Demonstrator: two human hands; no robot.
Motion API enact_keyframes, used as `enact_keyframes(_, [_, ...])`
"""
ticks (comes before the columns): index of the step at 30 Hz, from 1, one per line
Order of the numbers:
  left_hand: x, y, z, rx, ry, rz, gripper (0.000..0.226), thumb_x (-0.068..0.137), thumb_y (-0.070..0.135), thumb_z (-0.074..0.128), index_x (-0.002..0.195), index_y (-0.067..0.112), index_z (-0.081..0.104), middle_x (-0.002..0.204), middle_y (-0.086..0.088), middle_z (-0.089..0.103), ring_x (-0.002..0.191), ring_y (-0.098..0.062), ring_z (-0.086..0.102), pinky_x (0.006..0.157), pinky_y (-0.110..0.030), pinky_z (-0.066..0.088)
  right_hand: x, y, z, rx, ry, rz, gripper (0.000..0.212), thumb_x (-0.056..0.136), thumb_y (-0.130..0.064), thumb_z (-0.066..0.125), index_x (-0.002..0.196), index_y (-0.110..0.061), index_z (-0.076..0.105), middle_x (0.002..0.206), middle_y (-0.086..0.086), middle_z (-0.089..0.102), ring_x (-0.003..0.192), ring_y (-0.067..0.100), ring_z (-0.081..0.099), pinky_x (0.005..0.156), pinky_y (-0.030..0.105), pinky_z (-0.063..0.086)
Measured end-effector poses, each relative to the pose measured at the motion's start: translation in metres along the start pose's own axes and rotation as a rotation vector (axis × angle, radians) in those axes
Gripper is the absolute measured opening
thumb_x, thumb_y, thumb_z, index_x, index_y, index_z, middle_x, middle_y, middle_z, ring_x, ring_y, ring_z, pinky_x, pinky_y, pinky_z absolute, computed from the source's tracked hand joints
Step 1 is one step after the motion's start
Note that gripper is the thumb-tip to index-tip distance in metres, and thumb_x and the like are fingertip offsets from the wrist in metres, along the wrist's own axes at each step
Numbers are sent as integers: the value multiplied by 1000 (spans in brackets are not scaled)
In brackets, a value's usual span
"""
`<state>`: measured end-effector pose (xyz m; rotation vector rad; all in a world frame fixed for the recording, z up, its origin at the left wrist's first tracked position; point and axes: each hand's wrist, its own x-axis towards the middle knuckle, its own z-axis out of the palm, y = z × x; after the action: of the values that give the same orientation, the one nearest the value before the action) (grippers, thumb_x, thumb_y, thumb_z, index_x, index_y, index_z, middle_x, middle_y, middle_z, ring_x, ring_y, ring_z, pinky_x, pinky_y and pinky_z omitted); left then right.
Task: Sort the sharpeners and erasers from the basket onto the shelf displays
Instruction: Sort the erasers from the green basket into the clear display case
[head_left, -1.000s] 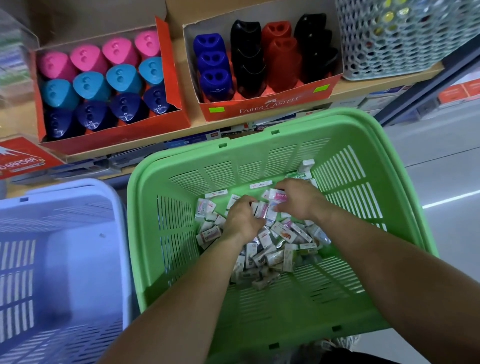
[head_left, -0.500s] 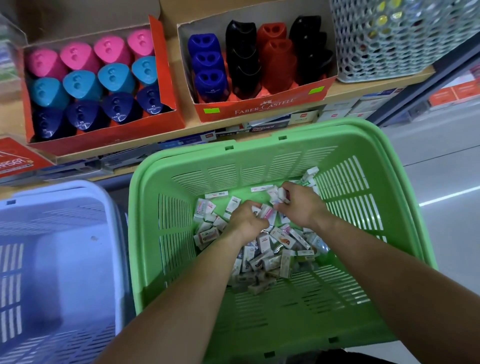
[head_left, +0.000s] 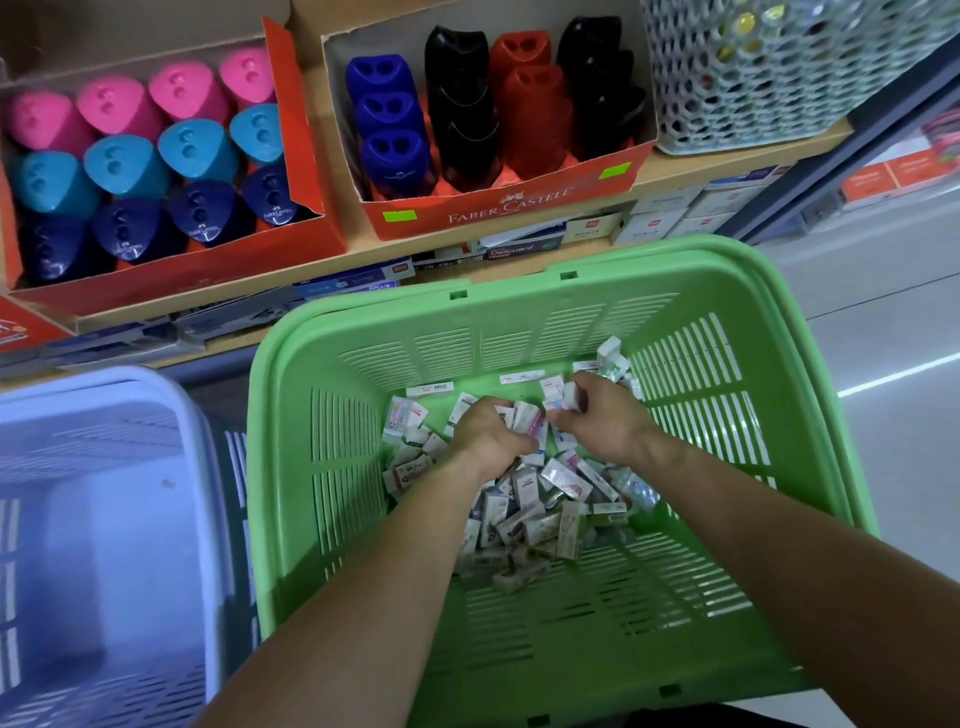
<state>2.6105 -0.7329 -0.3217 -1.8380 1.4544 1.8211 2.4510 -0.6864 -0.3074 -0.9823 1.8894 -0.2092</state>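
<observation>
**Both hands down among the erasers**

Two forearms reach into the green basket (head_left: 291, 467), and the hands meet close together over its floor. The left hand (head_left: 488, 439) has its fingers curled round a small bunch of wrapped erasers (head_left: 522, 415). The right hand (head_left: 605, 423), just beside it, pinches a single white eraser (head_left: 570, 396) between thumb and fingertips.

Under and around both hands lies the loose pile of erasers (head_left: 545, 499), little packets in white, grey and pink wrappers lying every which way. A few strays sit against the far wall beyond the right hand.

Out to the left hand's side stands a pale blue basket (head_left: 104, 382), close against the green one.

Beyond the hands, past the basket's far rim, runs the wooden shelf (head_left: 727, 163). Ahead of the left hand sits an orange display box (head_left: 311, 228) of triangular sharpeners (head_left: 124, 166) in rows of pink, teal and navy. Straight ahead of both hands, a second orange box (head_left: 509, 218) marked Faber-Castell holds taller two-hole sharpeners (head_left: 395, 156) in blue, black and red. Farther off on the right hand's side, a grey mesh basket (head_left: 753, 104) stands on the same shelf.
</observation>
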Motion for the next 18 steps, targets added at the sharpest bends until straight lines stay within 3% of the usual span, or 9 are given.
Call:
enact_keyframes(3, [-3, 0, 1, -44, -3, 1, 71, 86, 14, 79, 146, 17, 42, 143, -6, 51, 122, -22, 52, 95, -27, 39, 0, 4, -1, 195, -23, 31, 14, 94, -22, 70, 85, -23, 60, 85, -2, 69, 84, 20, 68, 84, 44, 58])
enact_keyframes(6, [-5, 0, 4, -92, -25, 3, 73, 87, 14, 78, 147, 19, 38, 133, -4, 53, 112, -19, 50, 92, -28, 39, -1, 6, 0, 274, -86, 36, 6, 94, -21, 70, 99, -22, 68, 96, -2, 75, 90, 18, 71, 90, 46, 58])
enact_keyframes(8, [-6, 2, 7, -110, -31, 13, 73, 85, 14, 78, 147, 18, 39, 123, 2, 52, 108, -17, 50, 88, -26, 38, -1, 7, 1, 322, -123, 46, 14, 92, -26, 73, 106, -22, 70, 100, -3, 76, 95, 18, 72, 89, 44, 59])
enact_keyframes(11, [-6, 2, 8, -157, -2, 12, 74, 83, 12, 80, 147, 15, 42, 126, -1, 58, 105, -16, 51, 88, -25, 38, -1, 5, 2, 515, -166, 71, 28, 93, -22, 72, 120, -17, 66, 111, 0, 73, 102, 18, 71, 84, 34, 61])
enact_keyframes(15, [-10, 2, 3, -240, 0, -48, 83, 76, 18, 87, 146, 13, 43, 135, -5, 59, 119, -22, 56, 103, -36, 44, -2, 2, 2, 614, -158, 43, 18, 93, -16, 71, 103, -28, 62, 102, -5, 72, 99, 14, 70, 82, 28, 59])
enact_keyframes(16, [-10, 2, 2, -267, 2, -56, 80, 74, 20, 88, 142, 13, 46, 135, -5, 60, 121, -23, 57, 105, -40, 45, -2, 2, 2, 618, -150, 37, 16, 94, -16, 71, 105, -25, 64, 103, -3, 73, 100, 15, 71, 80, 26, 59])
enact_keyframes(18, [-7, 0, 0, -332, 13, -43, 57, 77, 13, 85, 123, 15, 52, 121, -1, 65, 108, -19, 61, 93, -35, 48, -1, 2, 4, 600, -144, 33, 17, 95, -15, 69, 112, -16, 67, 105, 0, 75, 98, 14, 72, 73, 20, 57])
